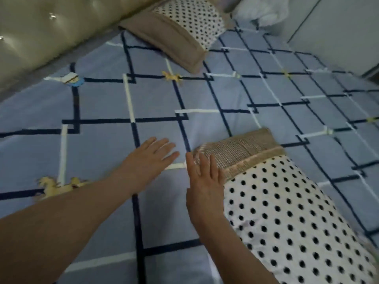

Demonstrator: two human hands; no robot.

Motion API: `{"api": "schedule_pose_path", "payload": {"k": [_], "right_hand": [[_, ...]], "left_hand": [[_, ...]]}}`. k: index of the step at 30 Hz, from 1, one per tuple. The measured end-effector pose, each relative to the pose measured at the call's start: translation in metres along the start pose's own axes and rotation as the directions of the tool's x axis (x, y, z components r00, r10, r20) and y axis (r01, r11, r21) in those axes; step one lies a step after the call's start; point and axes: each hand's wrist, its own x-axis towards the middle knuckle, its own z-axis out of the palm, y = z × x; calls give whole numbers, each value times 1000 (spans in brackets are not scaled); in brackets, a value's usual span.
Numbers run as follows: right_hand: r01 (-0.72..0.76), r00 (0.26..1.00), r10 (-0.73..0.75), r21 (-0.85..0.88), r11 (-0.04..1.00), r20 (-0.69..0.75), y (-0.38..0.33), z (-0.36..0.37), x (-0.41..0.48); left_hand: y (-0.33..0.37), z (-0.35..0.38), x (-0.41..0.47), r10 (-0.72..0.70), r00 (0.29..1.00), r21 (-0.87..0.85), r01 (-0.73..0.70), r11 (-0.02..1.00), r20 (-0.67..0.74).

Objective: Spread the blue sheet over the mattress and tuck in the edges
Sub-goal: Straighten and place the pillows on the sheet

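The blue sheet (106, 99), patterned with dark and white grid lines and small cartoon figures, lies flat across the mattress and fills most of the view. My left hand (149, 158) hovers or rests flat on the sheet with straight fingers, near the middle. My right hand (205, 181) is held on edge with straight fingers, against the left end of a polka-dot pillow (287, 212) with a tan woven band. Neither hand grips anything.
A second polka-dot pillow (180, 31) with a brown flap lies at the head of the bed beside the padded beige headboard (41, 33). White crumpled bedding (264, 11) sits at the far top. A pale wall or wardrobe (338, 31) borders the right side.
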Motion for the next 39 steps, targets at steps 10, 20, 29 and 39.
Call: {"api": "schedule_pose_path", "payload": {"k": [10,20,29,39], "right_hand": [[-496,789,538,-209,843,298,269,-59,-109],[-543,708,643,-357,760,292,321,19,-113],[-218,920,315,-363,906,232,290,-44,-70],[542,819,-570,-234,807,-69,93,-75,145]], "left_hand": [[251,-24,232,389,838,65,-445,893,383],[318,68,257,420,828,19,-459,888,371],[256,-2,223,314,940,-296,-264,918,135],[53,-73,103,-567,821,-316,558,768,70]]}}
